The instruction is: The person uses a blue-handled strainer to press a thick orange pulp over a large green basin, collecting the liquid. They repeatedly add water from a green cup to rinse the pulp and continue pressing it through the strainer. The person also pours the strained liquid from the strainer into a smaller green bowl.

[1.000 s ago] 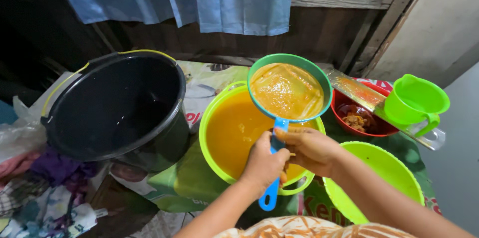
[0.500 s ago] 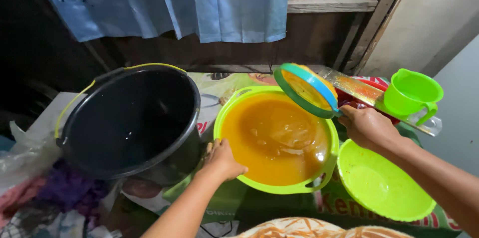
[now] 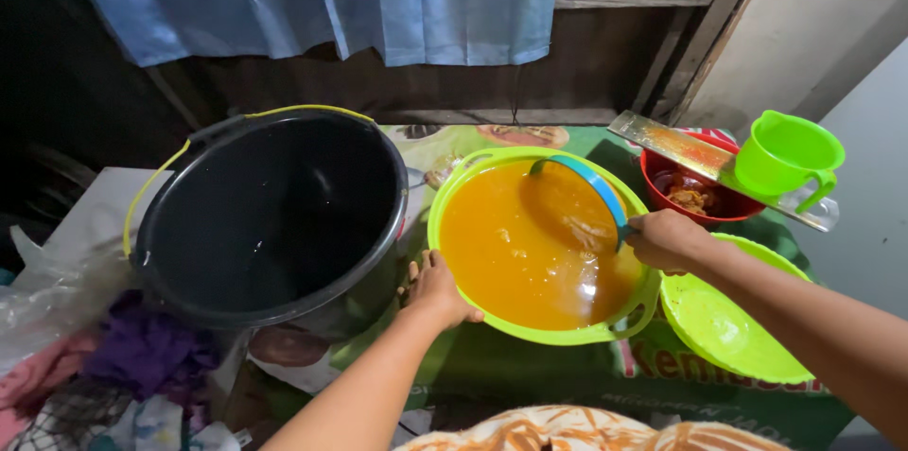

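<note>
Two green bowls [image 3: 728, 328] beside bucket [image 3: 274, 215]

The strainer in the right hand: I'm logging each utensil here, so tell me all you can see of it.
The strainer is round, with a blue rim and a green edge, plastic by its look. It is tilted steeply on its side and dips into the orange liquid in the lime-green basin. The right hand grips its handle at the basin's right edge, hiding the handle. The left hand rests on the basin's near rim.

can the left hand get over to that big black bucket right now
Probably yes. The left hand rests on the rim of the green basin and holds nothing, and the black bucket stands right beside it with nothing visible between them.
</note>
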